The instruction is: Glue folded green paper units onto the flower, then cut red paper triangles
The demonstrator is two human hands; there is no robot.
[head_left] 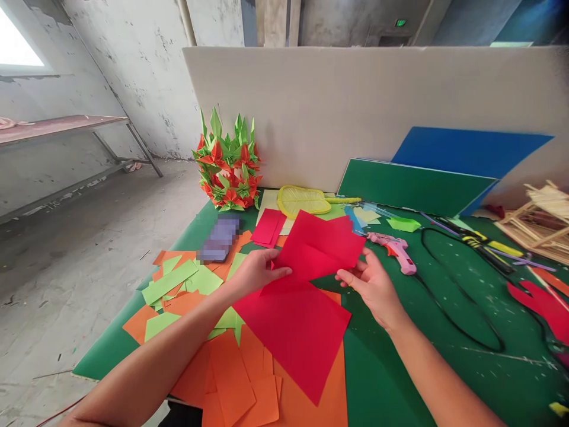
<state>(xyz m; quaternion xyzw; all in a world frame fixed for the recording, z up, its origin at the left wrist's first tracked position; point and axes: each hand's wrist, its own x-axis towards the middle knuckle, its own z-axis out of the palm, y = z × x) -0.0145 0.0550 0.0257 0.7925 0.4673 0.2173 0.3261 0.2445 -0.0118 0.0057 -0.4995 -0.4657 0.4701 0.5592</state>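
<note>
A sheet of red paper [311, 249] is held up between my two hands above the table. My left hand [258, 271] pinches its left edge, thumb on top. At the right edge, my right hand [368, 281] has its fingers closed on the paper. Below it lies a larger red sheet [302, 344], partly hidden by the held one, on top of orange paper [333, 391]. Small red paper pieces [268, 228] rest just beyond my left hand. Loose green paper strips [171, 281] and orange paper pieces [231, 373] are scattered around my left forearm.
A folded-paper basket [229, 172] in green and red stands at the back left, near a blurred phone [220, 238]. To the right lie a pink glue gun [395, 250] with its black cord [462, 320], a yellow paper fan shape [304, 201] and a wooden stick frame [537, 222].
</note>
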